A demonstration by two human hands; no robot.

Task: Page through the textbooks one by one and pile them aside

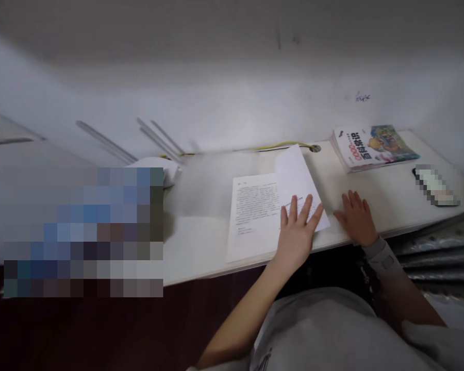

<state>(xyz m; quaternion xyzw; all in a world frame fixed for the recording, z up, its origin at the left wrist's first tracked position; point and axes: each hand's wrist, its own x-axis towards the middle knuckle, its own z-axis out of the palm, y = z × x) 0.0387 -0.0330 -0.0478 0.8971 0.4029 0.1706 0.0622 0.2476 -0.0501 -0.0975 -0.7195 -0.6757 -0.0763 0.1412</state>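
An open booklet (251,211) lies on the white desk, with lines of printed text on its left page. The right-hand leaf (296,172) is mostly blank at the top and curls up a little. My left hand (297,234) rests with spread fingers on that leaf's lower part, covering some of its print. To the right of the booklet, my right hand (356,219) is over the desk near its front edge, fingers apart and holding nothing. A pale band with a small dark face (387,262) is round the right wrist.
A stack of books (375,147) with a colourful cover sits at the back right. Nearer the right end lies a phone (435,186), its screen blurred. A yellow cable (286,145) runs along the wall into a desk hole (315,149). Pixelation hides the desk's left part.
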